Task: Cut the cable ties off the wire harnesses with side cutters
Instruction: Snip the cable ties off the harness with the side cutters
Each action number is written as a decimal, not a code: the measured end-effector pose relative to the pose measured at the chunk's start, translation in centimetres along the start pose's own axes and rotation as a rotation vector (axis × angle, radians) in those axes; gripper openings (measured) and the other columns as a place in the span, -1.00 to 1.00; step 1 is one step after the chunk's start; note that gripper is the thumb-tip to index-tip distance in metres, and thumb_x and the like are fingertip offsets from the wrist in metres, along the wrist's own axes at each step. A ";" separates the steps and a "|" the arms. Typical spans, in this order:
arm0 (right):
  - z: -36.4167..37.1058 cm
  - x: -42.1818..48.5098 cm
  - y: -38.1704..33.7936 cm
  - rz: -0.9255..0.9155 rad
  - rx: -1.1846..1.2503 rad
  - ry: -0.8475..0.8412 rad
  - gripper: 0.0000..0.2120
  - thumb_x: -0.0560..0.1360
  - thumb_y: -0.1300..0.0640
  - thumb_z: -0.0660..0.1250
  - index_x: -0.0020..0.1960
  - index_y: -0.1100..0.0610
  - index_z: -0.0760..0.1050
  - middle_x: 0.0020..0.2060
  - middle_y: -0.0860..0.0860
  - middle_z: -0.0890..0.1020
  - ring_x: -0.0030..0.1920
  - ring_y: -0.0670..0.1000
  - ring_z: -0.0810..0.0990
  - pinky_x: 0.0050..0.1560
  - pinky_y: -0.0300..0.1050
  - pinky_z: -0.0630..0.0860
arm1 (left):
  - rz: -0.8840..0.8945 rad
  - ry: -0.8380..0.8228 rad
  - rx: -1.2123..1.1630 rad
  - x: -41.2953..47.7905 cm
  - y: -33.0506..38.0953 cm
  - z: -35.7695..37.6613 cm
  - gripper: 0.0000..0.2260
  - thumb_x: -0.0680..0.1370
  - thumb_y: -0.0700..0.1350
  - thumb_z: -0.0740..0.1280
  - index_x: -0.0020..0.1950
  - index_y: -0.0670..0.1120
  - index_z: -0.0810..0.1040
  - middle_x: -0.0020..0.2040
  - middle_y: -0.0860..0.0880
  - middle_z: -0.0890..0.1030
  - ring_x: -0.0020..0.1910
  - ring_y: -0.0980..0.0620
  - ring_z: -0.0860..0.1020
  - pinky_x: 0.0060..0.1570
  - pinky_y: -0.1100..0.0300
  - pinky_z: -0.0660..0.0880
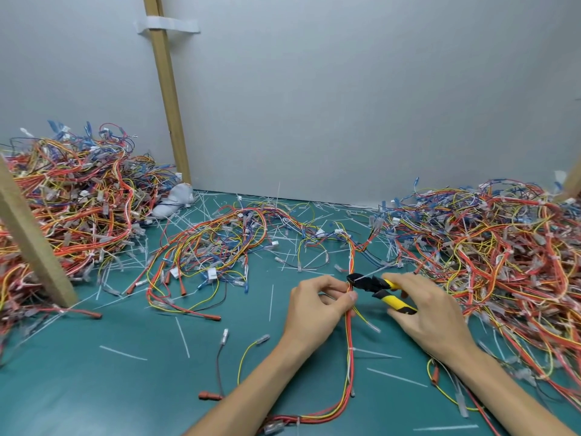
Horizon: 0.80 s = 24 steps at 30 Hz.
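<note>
Fingers (pixel 338 302) of left hand (pixel 314 306) pinch harness (pixel 348 366), side cutters (pixel 374 284) just beyond

Desk (pixel 94 398): I see green top.
Far left: wire heap (pixel 78 209).
Right: second heap (pixel 509 247).
Middle: loose harnesses (pixel 220 247), cut ties (pixel 123 353).

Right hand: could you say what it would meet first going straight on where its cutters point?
Most likely the harness held in the left hand; the tips of the cutters are right at it.

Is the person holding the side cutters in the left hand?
No, the right hand grips the yellow-handled side cutters, while the left hand pinches the wire harness.
</note>
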State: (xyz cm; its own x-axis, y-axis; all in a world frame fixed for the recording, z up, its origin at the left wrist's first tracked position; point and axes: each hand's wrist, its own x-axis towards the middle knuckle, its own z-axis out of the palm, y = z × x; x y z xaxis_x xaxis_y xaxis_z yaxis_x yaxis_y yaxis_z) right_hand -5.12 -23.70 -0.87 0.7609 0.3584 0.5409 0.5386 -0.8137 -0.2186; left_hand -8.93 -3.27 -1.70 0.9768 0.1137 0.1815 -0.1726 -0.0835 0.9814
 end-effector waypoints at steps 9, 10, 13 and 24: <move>0.3 -0.1 0.4 -0.013 -0.021 0.051 -0.54 0.30 0.26 0.57 0.16 0.00 0.62 -0.05 -0.08 0.66 -0.07 0.13 0.61 -0.20 0.03 0.58 | 0.002 -0.032 -0.025 0.2 -0.3 0.1 -0.96 0.47 -0.17 0.47 -0.17 -0.08 0.64 -0.34 0.02 0.64 -0.29 -0.03 0.69 -0.12 0.15 0.61; 0.3 0.0 0.3 -0.011 -0.020 0.053 -0.55 0.31 0.24 0.57 0.16 -0.01 0.62 -0.08 -0.09 0.65 -0.07 0.12 0.61 -0.23 0.01 0.57 | 0.001 -0.033 -0.026 0.2 -0.3 0.1 -0.96 0.47 -0.17 0.47 -0.17 -0.08 0.64 -0.33 0.02 0.64 -0.29 -0.04 0.69 -0.13 0.16 0.60; 0.3 -0.1 0.2 0.006 -0.016 0.044 -0.56 0.30 0.19 0.58 0.14 -0.04 0.61 -0.10 -0.11 0.62 -0.08 0.09 0.60 -0.23 -0.06 0.53 | 0.000 -0.037 -0.023 0.2 -0.4 0.0 -0.97 0.47 -0.16 0.46 -0.16 -0.08 0.65 -0.33 0.02 0.64 -0.28 -0.05 0.69 -0.13 0.16 0.60; 0.0 -0.1 0.0 0.019 -0.022 0.035 -0.66 0.30 0.11 0.57 0.01 -0.02 0.54 -0.18 -0.14 0.55 -0.14 0.03 0.56 -0.25 -0.12 0.47 | -0.003 -0.039 -0.030 0.3 -0.4 -0.2 -0.98 0.48 -0.17 0.45 -0.15 -0.09 0.65 -0.33 0.02 0.64 -0.28 -0.05 0.69 -0.11 0.13 0.60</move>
State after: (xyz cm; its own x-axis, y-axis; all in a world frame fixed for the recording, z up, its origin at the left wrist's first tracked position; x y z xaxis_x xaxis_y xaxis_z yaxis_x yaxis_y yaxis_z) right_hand -5.17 -23.74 -0.90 0.7576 0.3264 0.5652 0.5156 -0.8303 -0.2117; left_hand -8.62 -3.03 -2.00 0.9814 0.0750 0.1768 -0.1731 -0.0533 0.9835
